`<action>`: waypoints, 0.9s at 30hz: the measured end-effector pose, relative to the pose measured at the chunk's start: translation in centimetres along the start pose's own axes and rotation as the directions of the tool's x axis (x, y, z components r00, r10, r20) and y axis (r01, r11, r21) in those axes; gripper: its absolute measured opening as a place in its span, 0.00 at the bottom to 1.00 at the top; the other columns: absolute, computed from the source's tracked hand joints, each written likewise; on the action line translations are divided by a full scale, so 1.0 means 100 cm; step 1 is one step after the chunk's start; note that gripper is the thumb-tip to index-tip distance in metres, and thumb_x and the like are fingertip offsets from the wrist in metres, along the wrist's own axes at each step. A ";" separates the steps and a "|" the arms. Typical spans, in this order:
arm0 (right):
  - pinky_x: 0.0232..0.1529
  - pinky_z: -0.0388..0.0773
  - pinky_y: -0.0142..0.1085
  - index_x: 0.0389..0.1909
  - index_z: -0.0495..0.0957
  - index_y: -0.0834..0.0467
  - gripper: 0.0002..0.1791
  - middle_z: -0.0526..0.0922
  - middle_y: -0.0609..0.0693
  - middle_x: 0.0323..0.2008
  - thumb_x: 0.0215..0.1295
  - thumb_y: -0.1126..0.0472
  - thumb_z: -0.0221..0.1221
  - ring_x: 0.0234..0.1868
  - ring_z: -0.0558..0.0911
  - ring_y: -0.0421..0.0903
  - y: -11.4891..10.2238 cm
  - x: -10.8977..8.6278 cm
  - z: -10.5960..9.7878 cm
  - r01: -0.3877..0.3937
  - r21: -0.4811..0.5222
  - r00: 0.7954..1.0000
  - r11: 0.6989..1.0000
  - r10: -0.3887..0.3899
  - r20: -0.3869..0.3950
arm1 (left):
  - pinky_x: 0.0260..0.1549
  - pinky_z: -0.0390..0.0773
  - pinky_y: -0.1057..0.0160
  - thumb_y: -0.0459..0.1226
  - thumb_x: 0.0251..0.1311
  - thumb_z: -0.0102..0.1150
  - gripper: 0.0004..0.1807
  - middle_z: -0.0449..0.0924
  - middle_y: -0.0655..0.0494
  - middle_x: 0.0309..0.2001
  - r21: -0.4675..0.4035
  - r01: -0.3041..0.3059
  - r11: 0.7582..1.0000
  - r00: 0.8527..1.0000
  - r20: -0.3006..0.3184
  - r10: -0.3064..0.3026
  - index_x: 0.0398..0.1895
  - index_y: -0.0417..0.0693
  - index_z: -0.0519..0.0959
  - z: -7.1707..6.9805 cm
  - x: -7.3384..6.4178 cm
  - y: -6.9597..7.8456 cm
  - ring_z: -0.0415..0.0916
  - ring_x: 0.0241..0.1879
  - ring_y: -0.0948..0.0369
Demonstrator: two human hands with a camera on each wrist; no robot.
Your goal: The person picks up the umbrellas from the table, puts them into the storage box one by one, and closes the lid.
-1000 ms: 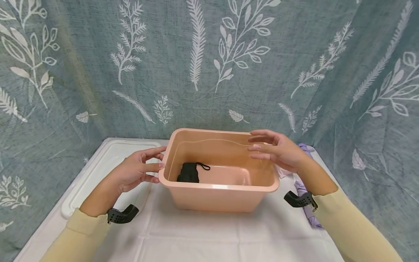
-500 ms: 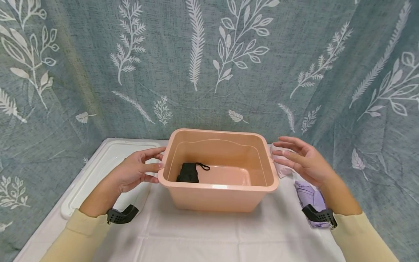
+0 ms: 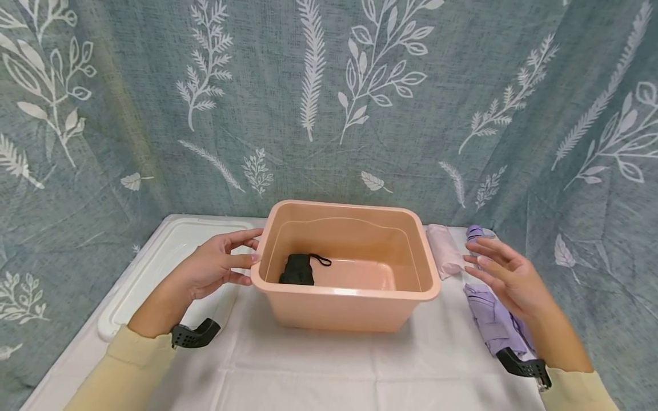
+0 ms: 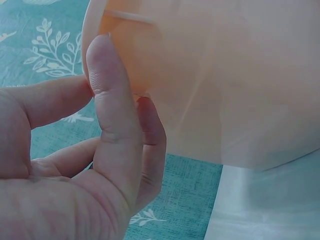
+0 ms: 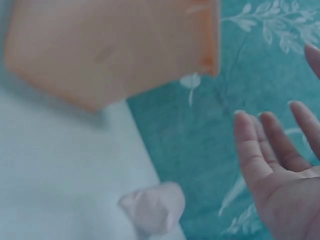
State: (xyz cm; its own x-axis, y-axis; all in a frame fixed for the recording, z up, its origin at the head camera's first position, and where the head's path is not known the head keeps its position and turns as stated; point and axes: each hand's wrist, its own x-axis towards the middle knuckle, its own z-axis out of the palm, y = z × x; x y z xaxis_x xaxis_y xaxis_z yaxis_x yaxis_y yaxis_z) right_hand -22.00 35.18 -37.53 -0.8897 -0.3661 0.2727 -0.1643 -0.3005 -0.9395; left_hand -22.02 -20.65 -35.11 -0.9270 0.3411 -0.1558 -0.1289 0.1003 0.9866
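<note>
A peach plastic bin (image 3: pixel 349 311) stands in the middle of the white-covered table. Inside it, at the left end, lies a short black pouch-like thing (image 3: pixel 298 270) with a wrist loop. My left hand (image 3: pixel 218 262) touches the outer side of the bin's left rim with its fingertips and thumb, fingers loosely bent; the left wrist view shows the thumb (image 4: pixel 115 120) against the rim. To the right of the bin, my right hand (image 3: pixel 514 277) hovers with fingers spread and holds nothing. Below and beside it lie a folded purple cloth-like thing (image 3: pixel 493 322) and a pale pink wrapped thing (image 3: pixel 444 251).
A white lid or shallow tray (image 3: pixel 123 297) lies on the left, partly beneath my left arm. Another purple thing (image 3: pixel 474 233) sits at the back right. A blue-green curtain (image 3: pixel 329 114) with white leaf prints encloses the back and sides.
My right hand has moved from over the bin's right rim out to the right, baring the rim and the pink thing. The left hand has stayed at the left rim.
</note>
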 end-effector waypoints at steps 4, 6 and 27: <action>0.60 0.83 0.38 0.68 0.73 0.60 0.25 0.82 0.51 0.60 0.78 0.78 0.40 0.59 0.84 0.47 0.009 -0.013 -0.013 0.038 0.012 0.998 0.999 -0.037 -0.058 | 0.35 0.89 0.61 0.34 0.69 0.63 0.40 0.64 0.50 0.56 -0.009 -0.003 1.000 1.000 0.005 0.003 0.81 0.45 0.57 0.001 0.001 0.000 0.84 0.35 0.61; 0.59 0.84 0.38 0.68 0.73 0.61 0.25 0.82 0.51 0.59 0.77 0.78 0.41 0.58 0.85 0.46 0.013 -0.020 -0.018 0.039 0.010 0.995 0.999 -0.038 -0.089 | 0.35 0.89 0.60 0.33 0.69 0.63 0.40 0.64 0.50 0.56 -0.011 -0.009 1.000 1.000 0.005 0.009 0.81 0.45 0.57 0.001 0.001 0.000 0.84 0.35 0.61; 0.51 0.83 0.24 0.60 0.80 0.60 0.23 0.88 0.43 0.51 0.70 0.81 0.52 0.52 0.85 0.35 0.044 -0.062 -0.046 -0.026 -0.135 0.944 0.991 -0.020 -0.328 | 0.35 0.89 0.61 0.33 0.68 0.64 0.41 0.65 0.50 0.55 -0.001 0.005 1.000 1.000 -0.012 -0.005 0.81 0.45 0.57 0.000 0.000 0.000 0.84 0.36 0.62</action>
State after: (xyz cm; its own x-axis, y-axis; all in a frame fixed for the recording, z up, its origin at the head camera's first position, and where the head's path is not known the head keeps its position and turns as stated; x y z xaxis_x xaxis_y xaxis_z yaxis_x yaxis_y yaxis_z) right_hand -19.13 40.17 -44.36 -0.9767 -0.0506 0.2084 -0.1972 -0.1694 -0.9656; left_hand -21.97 -20.63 -35.16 -0.9304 0.3297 -0.1604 -0.1340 0.1013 0.9858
